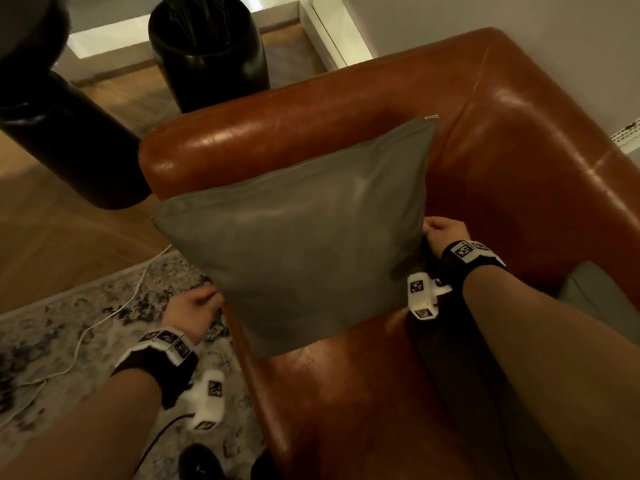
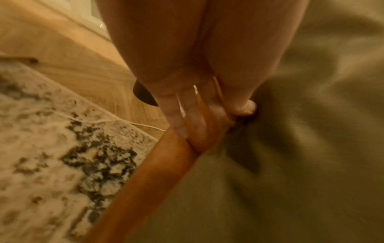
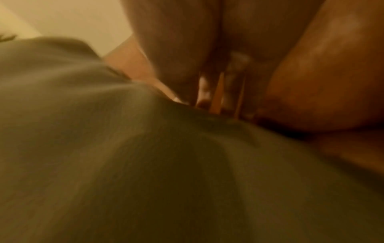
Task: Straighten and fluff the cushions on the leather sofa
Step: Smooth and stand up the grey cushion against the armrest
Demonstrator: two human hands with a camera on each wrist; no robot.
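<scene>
Head view takes in the brown leather sofa [image 1: 502,161] first, its corner where the arm meets the back filling most of the frame, with a patterned rug [image 1: 69,323] on the wood floor to the left. A tall dark vase [image 1: 207,60] stands on the floor behind the sofa arm. The grey cushion [image 1: 304,237] is held up between both hands over the seat, tilted like a diamond, its far corner up near the back of the sofa and its lower corner down at the front edge of the seat. A second grey cushion [image 1: 595,289] peeks in at the right edge, lying on the seat. A white cable [image 1: 114,306] trails across the rug.

From the left wrist, the left hand [image 1: 194,313] has the cushion [image 2: 290,148] by its left side: the thumb [image 2: 247,106] digs into the fabric and puckers it, while the fingers [image 2: 187,111] run down behind the edge. The right hand [image 1: 446,233] sits at the cushion's right side, fingers bent over the edge; the right wrist view is blurred, showing fingers [image 3: 234,78] reaching down behind the fabric [image 3: 124,156], so it looks like a grip on the edge
</scene>
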